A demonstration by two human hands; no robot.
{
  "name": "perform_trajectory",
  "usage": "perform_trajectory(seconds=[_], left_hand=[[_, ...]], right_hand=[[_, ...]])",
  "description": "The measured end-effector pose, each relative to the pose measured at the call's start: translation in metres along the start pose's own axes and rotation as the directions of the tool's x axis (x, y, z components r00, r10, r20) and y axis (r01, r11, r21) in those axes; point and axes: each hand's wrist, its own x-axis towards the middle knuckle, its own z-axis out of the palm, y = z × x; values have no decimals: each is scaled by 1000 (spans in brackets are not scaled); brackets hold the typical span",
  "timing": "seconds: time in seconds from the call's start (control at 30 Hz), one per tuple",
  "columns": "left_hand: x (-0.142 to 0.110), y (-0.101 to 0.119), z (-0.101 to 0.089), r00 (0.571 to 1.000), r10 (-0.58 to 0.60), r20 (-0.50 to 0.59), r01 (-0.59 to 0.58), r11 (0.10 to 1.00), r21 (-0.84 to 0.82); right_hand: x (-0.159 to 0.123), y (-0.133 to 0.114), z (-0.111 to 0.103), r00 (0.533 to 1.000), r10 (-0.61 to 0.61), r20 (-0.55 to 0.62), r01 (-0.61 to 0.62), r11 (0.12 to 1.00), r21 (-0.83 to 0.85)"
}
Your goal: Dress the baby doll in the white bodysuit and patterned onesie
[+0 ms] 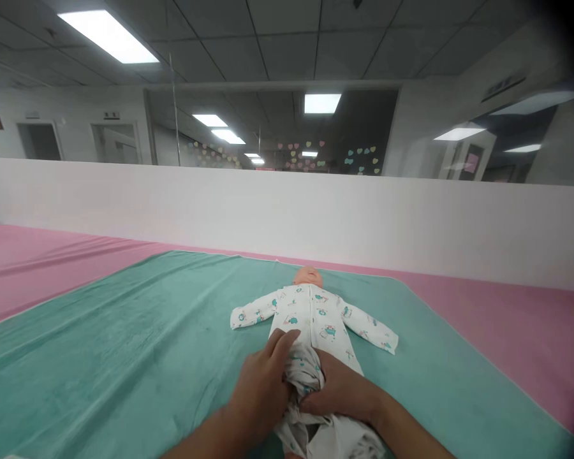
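A baby doll (pixel 309 275) lies on its back on a teal blanket (pixel 138 357), its head away from me. It wears a white long-sleeved baby top (pixel 299 312) with small teal and orange prints, both sleeves spread outward. Over the doll's lower part, my left hand (pixel 264 381) grips a bunched roll of white printed baby clothing (pixel 305 370) from the left. From the other side, my right hand (pixel 347 390) is closed on the same cloth, thumb pressed into the folds. More crumpled cloth lies below my hands. Whether the bunch joins the top I cannot tell.
Pink sheeting (pixel 516 338) shows around the blanket. A low white wall (pixel 287 217) runs across behind the doll's head. Beyond it are windows with heart-shaped stickers (pixel 301 156), doorways and lit ceiling panels.
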Motion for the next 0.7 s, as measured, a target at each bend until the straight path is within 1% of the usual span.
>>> perform_trajectory(seconds=[0.1, 0.17, 0.23, 0.27, 0.33, 0.4, 0.47, 0.53, 0.63, 0.7], left_hand=[[9, 9, -9, 991, 131, 27, -134, 977, 166], [17, 18, -14, 987, 156, 45, -162, 965, 207], [25, 27, -16, 990, 134, 37, -139, 975, 174], [29, 32, -16, 994, 105, 26, -107, 983, 147], [34, 38, -13, 1000, 25, -1, -25, 993, 116], [35, 42, -10, 998, -59, -25, 62, 991, 117], [31, 44, -11, 991, -128, -37, 132, 986, 104], [23, 49, -17, 981, -193, -21, 194, 980, 49], [3, 56, -30, 958, -280, 54, 283, 957, -68], [-15, 59, -35, 923, -370, 103, 379, 920, -94]], right_hand=[[-2, 5, 0, 1000, -25, -20, 25, 999, 35], [-3, 9, -1, 997, -56, -53, 60, 996, 70], [-4, 13, -3, 992, -106, -75, 116, 983, 145], [-4, 15, -4, 988, -131, -81, 144, 971, 192], [-5, 16, -6, 982, -170, -80, 186, 945, 270], [-6, 15, -8, 978, -193, -74, 207, 935, 289], [-7, 13, -8, 977, -201, -70, 211, 951, 226], [-6, 12, -6, 975, -210, -74, 216, 972, 90], [-5, 13, 0, 972, -202, -122, 179, 969, -172], [-6, 15, 6, 975, -175, -139, 124, 941, -313]])
